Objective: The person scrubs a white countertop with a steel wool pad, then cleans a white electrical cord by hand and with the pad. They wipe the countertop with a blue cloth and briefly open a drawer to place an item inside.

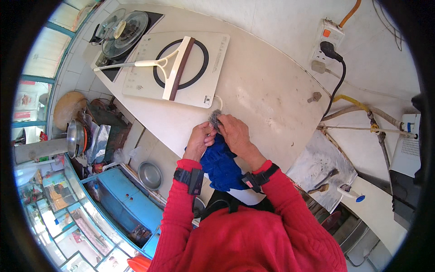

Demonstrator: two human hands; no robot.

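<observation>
My right hand holds a grey scouring pad, likely steel wool, over the front edge of the counter. Beside it, the curled fingers of my left hand meet at the pad's lower side; what they pinch is hidden. A white cord runs from the induction cooker down to the pad and disappears behind it. Under both wrists hangs a dark blue cloth, bunched up. Across the cooker's top lies a squeegee with a white handle and a brown blade.
Glass lids rest on a black cooktop at the far left. A power strip with plugs is on the wall. Foil holds brushes at right. A metal basin sits below, near a blue cabinet.
</observation>
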